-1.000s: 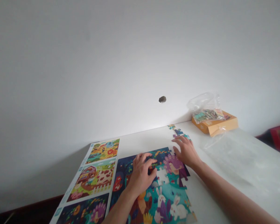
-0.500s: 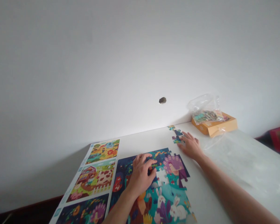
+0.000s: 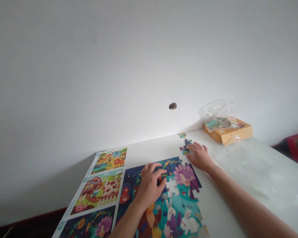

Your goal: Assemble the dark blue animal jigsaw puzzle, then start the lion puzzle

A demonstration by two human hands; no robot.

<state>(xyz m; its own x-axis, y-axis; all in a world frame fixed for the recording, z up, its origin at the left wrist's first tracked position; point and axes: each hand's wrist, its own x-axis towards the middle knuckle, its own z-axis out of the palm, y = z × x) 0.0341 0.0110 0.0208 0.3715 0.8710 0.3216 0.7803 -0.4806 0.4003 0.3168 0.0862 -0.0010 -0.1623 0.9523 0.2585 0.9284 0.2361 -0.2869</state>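
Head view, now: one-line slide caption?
Left hand rests on a partly assembled jigsaw; right hand reaches loose pieces on the white table.

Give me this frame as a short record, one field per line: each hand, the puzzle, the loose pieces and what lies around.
Left hand: resting on the puzzle, fingers spread
Right hand: fingertips at loose pieces
Puzzle: partly assembled, white gap beside left hand, uneven right edge
Loose pieces: beyond the puzzle, toward the wall
Picture sheet: left of the puzzle, three pictures visible
Orange box: back right
Clear bag: on the box, printed pieces inside
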